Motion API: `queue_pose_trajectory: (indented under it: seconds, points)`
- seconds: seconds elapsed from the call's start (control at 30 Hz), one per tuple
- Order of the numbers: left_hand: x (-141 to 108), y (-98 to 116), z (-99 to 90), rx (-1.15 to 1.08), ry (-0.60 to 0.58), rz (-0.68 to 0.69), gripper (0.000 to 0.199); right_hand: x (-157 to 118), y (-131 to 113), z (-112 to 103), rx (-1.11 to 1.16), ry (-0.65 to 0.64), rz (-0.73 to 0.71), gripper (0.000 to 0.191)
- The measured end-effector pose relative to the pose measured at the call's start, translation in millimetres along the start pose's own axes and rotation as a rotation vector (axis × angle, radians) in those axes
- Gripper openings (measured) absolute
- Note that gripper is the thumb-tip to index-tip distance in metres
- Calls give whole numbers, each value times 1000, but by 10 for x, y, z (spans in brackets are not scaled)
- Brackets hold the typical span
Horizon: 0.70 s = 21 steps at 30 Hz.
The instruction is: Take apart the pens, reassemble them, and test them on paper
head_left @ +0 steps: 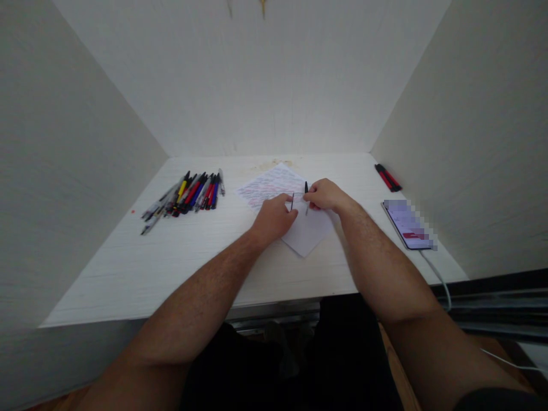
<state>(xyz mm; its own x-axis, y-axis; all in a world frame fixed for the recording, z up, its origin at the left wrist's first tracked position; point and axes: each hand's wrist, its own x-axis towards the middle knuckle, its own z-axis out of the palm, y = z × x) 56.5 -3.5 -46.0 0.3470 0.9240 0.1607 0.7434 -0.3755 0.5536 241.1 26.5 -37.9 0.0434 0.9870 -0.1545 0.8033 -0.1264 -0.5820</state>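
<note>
Over a sheet of paper [305, 242] covered in handwriting at its far part, both hands are close together. My left hand [275, 218] pinches a thin dark stick [292, 201], which looks like a pen refill, upright between thumb and fingers. A small gap to the right, my right hand [322, 196] is closed on a pen part [306, 187] with a black upper end. Its lower end looks pale or clear, and the fingers hide its middle.
A pile of pens [192, 193] in several colours lies at the left. On the right are a few red-and-black pens [389, 178] by the wall and a phone [409, 225] with a white cable [439, 277]. Walls enclose the white table [171, 260] on three sides.
</note>
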Motion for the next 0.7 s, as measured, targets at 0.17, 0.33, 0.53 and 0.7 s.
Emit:
queue_pose_trajectory:
  seconds: [0.17,0.33,0.53,0.7]
  points:
    - [-1,13,77,44,12,36,31,-11,-14,-41,-108,53,-8,15]
    - [0,37,99,77,24,41,31,-3,56,-65,-289,7,9,22]
    - [73,-164,-8,118,241,-59,20,53,164,-35,-359,30,22,34]
    - [170,-449,-12,16,364,-173,19,96,229,-16,-333,52,-12,35]
